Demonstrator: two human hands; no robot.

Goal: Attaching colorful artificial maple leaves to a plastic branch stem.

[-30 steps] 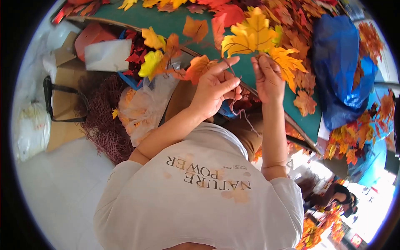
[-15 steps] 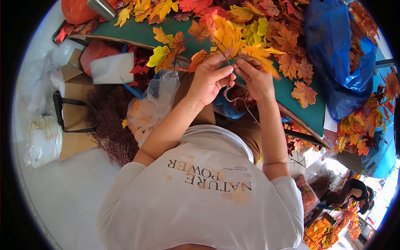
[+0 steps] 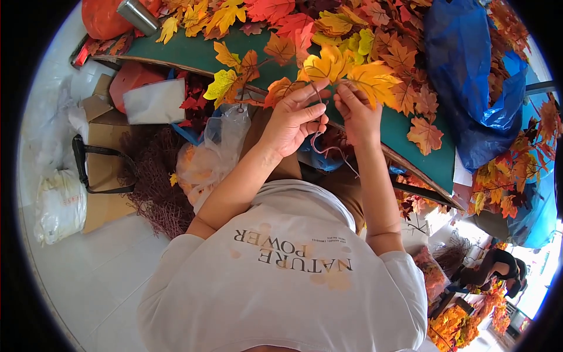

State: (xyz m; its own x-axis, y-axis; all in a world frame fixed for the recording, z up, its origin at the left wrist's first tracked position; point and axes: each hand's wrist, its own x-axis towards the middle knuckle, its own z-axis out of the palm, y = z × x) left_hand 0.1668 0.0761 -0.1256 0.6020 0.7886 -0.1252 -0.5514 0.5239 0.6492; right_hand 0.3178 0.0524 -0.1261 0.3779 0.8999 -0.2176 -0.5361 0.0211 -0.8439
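Just over the table's near edge, my left hand point(image 3: 287, 124) pinches the thin brown stem of an artificial maple-leaf garland. Leaves on its left side, one of them a yellow-green leaf point(image 3: 221, 85), stick out past this hand. My right hand point(image 3: 361, 120) is closed at the base of an orange-yellow leaf point(image 3: 375, 82); its fingertips are partly hidden. Between and above both hands stands a yellow leaf point(image 3: 328, 63). A loose length of thin brownish cord point(image 3: 329, 150) curls down below my hands toward my lap.
Heaps of autumn leaves point(image 3: 404, 56) cover the far part of the green table point(image 3: 419, 146). A blue plastic bag point(image 3: 460, 76) lies at the right. To the left are a metal cup point(image 3: 138, 16), a cardboard box point(image 3: 108, 158) and dark bundled stems point(image 3: 153, 176). Another person point(image 3: 498, 267) sits at lower right.
My right hand has moved slightly right and down, widening the gap between my hands. The orange-yellow leaf has turned to face up more flatly.
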